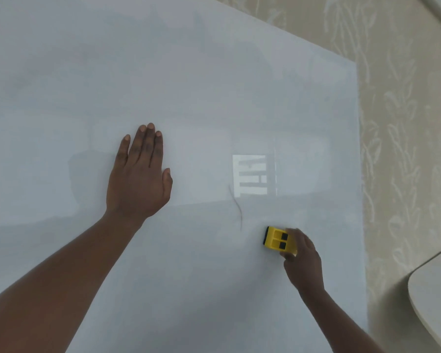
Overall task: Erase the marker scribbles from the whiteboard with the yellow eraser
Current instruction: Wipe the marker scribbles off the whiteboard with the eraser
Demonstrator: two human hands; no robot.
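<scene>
A large whiteboard [189,85] fills most of the view. One thin, faint curved marker line [237,207] shows on it, right of centre. My right hand [303,261] grips the yellow eraser [278,239], which is pressed against the board just below and right of that line. The eraser has two black squares on its back and a dark felt edge on its left side. My left hand [138,174] lies flat on the board with its fingers together, well left of the line, holding nothing.
A bright window reflection [252,174] glares on the board just above the marker line. Beige patterned wallpaper [405,123] lies beyond the board's right edge. The rounded edge of a pale table [433,296] juts in at the lower right.
</scene>
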